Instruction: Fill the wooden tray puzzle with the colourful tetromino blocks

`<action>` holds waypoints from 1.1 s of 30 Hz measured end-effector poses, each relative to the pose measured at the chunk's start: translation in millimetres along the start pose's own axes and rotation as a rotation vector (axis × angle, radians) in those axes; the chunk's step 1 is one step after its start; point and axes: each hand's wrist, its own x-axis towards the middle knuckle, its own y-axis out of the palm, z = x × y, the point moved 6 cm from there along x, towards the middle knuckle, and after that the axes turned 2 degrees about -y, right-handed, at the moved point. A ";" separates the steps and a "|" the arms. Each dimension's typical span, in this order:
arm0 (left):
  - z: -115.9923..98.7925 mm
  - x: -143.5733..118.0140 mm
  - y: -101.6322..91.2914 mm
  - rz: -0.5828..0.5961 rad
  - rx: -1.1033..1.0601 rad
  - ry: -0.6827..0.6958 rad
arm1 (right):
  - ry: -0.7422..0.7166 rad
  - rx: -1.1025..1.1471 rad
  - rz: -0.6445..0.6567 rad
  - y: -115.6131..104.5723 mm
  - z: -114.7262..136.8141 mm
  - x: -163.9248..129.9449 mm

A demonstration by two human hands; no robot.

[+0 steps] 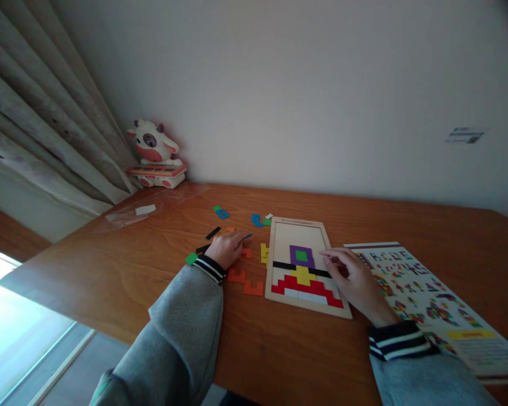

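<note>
Two hands worked: left hand point(227, 248) pinched a thin dark piece point(246, 237) beside loose orange wooden blocks point(245, 282); right hand point(355, 280), empty and half-curled, steadied the wooden puzzle tray point(298, 228).

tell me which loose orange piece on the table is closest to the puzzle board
The orange piece by the wooden board's near-left corner. The other orange pieces lie further left, nearer the left hand.

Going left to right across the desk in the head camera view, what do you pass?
Cow toy → green piece → left hand → orange pieces → wooden puzzle tray → right hand → pattern booklet.
</note>
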 end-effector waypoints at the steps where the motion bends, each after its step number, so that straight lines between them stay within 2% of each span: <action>1: -3.9 0.0 -2.7 -0.036 -0.052 0.010 | 0.001 -0.001 0.000 -0.2 0.4 0.0; 4: -22.0 -1.7 -8.3 -0.109 -0.311 0.042 | 0.003 -0.009 0.003 -0.6 2.2 0.4; 7: -44.0 -5.2 -2.0 -0.028 -0.563 0.046 | -0.009 -0.020 -0.006 -1.6 4.7 0.8; 9: -54.7 -8.0 4.6 0.046 -0.633 0.023 | -0.016 -0.024 -0.014 -2.3 6.0 0.9; 12: -62.6 -11.2 11.2 0.125 -0.651 0.008 | -0.013 -0.030 -0.011 -2.7 7.2 1.2; 17: -64.1 -13.2 17.0 0.212 -0.700 0.017 | -0.029 -0.038 -0.009 -3.3 9.5 1.6; 23: -64.5 -14.8 20.1 0.209 -0.706 0.039 | -0.026 -0.037 -0.001 -2.1 7.6 1.3; 29: -73.0 -14.6 14.3 0.197 -0.633 0.170 | -0.037 -0.048 -0.011 -2.9 9.4 2.1; 33: -72.4 -14.9 14.9 0.187 -0.631 0.192 | -0.021 -0.041 -0.006 -2.7 10.0 2.2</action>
